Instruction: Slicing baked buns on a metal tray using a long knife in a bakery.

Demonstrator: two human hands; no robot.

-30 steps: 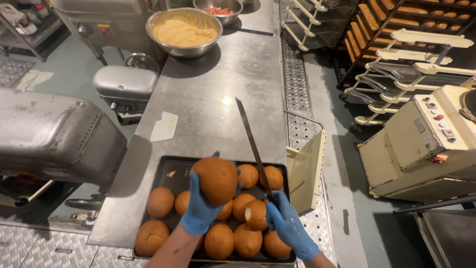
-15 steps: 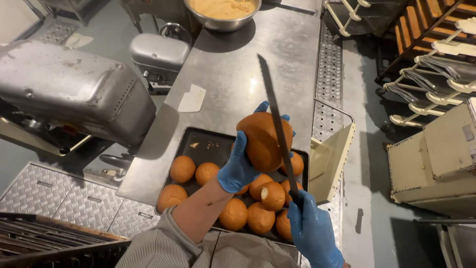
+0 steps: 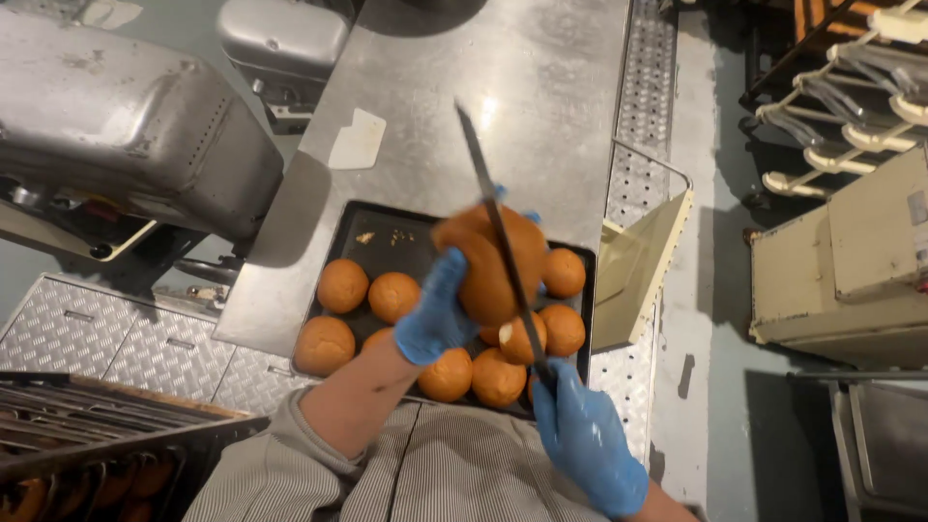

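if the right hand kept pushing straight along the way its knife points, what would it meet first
Probably the large round brown bun in the blue-gloved left hand; the right hand's long dark knife already crosses it, though depth is unclear.

Steel worktable [image 3: 541, 87], grey floor [image 3: 720, 290], checker-plate covers [image 3: 116, 338], rack [image 3: 851, 97] at right.

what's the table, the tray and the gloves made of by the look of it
Table: likely stainless steel, brushed grey with a bright light glare. Tray: dark, matte metal by the look, maybe coated; crumbs on it. Gloves on left hand and right hand: thin blue, snug and wrinkled, probably nitrile or latex.
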